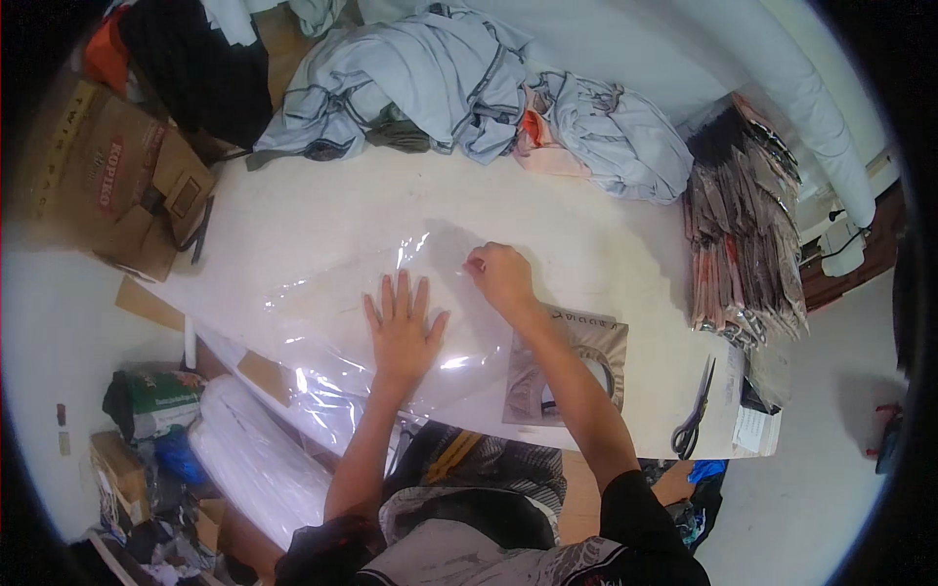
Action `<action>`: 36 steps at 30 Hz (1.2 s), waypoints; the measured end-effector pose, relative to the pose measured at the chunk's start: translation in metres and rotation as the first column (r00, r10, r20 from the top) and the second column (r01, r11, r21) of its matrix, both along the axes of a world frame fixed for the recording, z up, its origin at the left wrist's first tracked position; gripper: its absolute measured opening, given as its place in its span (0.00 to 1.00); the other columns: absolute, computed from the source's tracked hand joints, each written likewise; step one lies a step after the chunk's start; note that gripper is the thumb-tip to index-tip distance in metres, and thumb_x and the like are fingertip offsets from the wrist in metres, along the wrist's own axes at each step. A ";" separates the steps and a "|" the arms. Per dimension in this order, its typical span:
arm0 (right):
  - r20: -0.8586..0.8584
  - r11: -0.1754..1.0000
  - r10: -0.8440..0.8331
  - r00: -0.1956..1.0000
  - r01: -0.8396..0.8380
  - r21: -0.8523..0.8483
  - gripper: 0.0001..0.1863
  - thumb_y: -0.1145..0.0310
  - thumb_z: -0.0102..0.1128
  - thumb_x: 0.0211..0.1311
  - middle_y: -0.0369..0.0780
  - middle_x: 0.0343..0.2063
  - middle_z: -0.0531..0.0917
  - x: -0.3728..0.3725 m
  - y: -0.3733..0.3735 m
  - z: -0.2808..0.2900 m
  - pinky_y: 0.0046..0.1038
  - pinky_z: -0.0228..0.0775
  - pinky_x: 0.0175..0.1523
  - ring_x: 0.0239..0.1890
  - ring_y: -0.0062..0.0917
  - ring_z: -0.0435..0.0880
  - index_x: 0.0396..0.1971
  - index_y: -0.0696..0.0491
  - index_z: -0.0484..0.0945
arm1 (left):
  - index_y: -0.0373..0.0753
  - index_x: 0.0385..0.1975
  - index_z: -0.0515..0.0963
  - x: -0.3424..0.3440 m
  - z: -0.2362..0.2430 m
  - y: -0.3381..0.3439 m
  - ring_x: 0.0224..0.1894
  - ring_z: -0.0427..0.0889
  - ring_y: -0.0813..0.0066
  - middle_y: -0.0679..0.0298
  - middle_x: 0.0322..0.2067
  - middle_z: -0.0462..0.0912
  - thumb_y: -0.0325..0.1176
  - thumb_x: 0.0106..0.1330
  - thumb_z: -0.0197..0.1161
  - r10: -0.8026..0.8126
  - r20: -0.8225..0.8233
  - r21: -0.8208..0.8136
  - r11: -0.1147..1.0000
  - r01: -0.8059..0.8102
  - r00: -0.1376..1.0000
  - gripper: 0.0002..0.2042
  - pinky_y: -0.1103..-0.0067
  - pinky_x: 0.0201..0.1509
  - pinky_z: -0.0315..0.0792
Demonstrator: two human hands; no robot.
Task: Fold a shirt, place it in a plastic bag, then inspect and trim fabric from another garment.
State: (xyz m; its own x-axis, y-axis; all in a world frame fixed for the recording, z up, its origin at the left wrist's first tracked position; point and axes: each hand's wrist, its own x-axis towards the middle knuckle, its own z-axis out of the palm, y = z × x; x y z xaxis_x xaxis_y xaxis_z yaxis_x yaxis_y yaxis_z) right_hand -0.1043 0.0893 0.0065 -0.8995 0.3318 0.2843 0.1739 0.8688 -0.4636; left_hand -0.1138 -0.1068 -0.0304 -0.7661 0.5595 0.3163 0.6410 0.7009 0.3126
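A large clear plastic sheet (322, 303) lies spread over the pale worktable (645, 254) and hangs past its near edge. My left hand (399, 332) is pressed flat on the sheet, fingers spread. My right hand (499, 275) pinches the sheet near its upper right part, above and right of my left hand. Beneath my right forearm lies a flat grey-taupe bag (528, 391) with a printed top band and something folded inside, partly hidden by the arm.
Rumpled light fabric (401, 68) lines the back. A cardboard box (107, 176) stands at left, a tall stack of bagged packages (738, 225) at right. Black scissors (694, 420) lie near the front right edge. White wrapped rolls (244, 449) and clutter sit below the table's left side.
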 end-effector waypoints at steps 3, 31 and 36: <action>0.069 0.978 -0.103 0.992 0.114 -0.175 0.10 0.66 0.67 0.49 0.43 0.22 0.84 -0.003 0.010 -0.006 0.29 0.75 0.34 0.26 0.34 0.84 0.28 0.56 0.83 | 0.42 0.63 0.65 0.002 0.000 0.000 0.70 0.49 0.49 0.51 0.67 0.56 0.49 0.65 0.53 -0.008 0.013 0.009 1.000 0.008 1.000 0.28 0.48 0.69 0.36; -0.035 0.830 -0.218 0.975 0.167 -0.533 0.10 0.67 0.66 0.48 0.43 0.20 0.84 -0.023 0.038 -0.028 0.27 0.73 0.30 0.21 0.27 0.82 0.26 0.58 0.83 | 0.41 0.61 0.67 0.004 0.005 0.000 0.69 0.52 0.47 0.50 0.65 0.59 0.49 0.64 0.53 -0.037 -0.015 0.028 0.999 0.037 0.999 0.28 0.47 0.68 0.40; 0.129 0.686 -0.173 0.976 0.213 -0.696 0.10 0.67 0.66 0.49 0.40 0.19 0.83 -0.018 0.031 -0.015 0.23 0.72 0.28 0.22 0.20 0.81 0.26 0.60 0.83 | 0.40 0.61 0.67 0.000 0.002 -0.003 0.69 0.51 0.47 0.50 0.65 0.58 0.49 0.65 0.53 -0.022 -0.015 0.022 1.000 0.023 1.000 0.28 0.47 0.68 0.39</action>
